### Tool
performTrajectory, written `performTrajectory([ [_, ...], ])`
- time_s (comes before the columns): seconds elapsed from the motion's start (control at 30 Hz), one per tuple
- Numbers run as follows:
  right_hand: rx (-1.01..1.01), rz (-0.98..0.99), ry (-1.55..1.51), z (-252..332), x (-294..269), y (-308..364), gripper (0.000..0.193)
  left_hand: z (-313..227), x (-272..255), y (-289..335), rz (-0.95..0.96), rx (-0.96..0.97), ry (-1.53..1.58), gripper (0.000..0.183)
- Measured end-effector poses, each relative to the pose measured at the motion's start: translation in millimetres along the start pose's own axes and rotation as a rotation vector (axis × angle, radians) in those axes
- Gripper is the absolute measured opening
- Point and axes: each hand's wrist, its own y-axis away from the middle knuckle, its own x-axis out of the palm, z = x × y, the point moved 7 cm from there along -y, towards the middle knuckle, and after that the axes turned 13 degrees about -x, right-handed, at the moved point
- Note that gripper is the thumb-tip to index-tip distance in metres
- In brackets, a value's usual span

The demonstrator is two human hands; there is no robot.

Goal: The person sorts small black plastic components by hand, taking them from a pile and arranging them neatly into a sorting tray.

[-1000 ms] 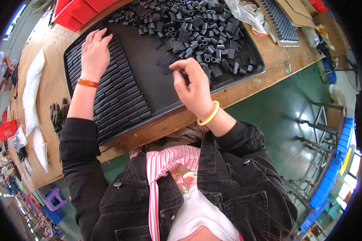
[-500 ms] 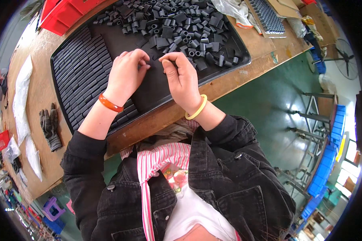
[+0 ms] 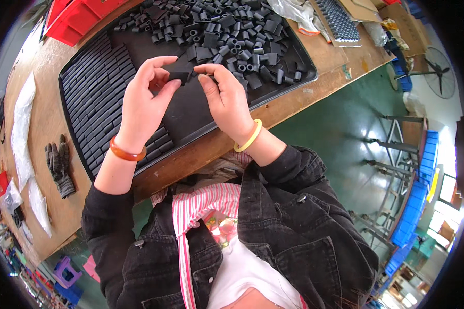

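The left hand has thumb and fingers closed, it seems, on a flat black sheet, which sits above the bare middle of the black tray, between the two hands. The right hand is just to the right of the sheet, thumb and fingers curled close to one another; whether they touch the sheet or grip anything cannot be told. To the left lie tight rows of dark pieces; on the far right is a loose heap of tubes and squares. For good handling, the left pinch should probably be firm near one edge but light enough not to crease the sheet, leaving its other edge free for the right fingertips. Working low over the bare floor of the tray would likely make a dropped piece easy to recover, with both wrists best held clear of the rows.
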Motion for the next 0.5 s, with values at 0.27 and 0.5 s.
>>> performTrajectory([
  [0.27,-0.132,0.142,0.042,5,12,3,0.011,-12,6,24,-0.011,0.251,-0.145,0.032],
  [0.5,-0.085,0.209,0.099,8,13,2,0.009,-19,6,32,-0.203,0.5,-0.628,0.04],
])
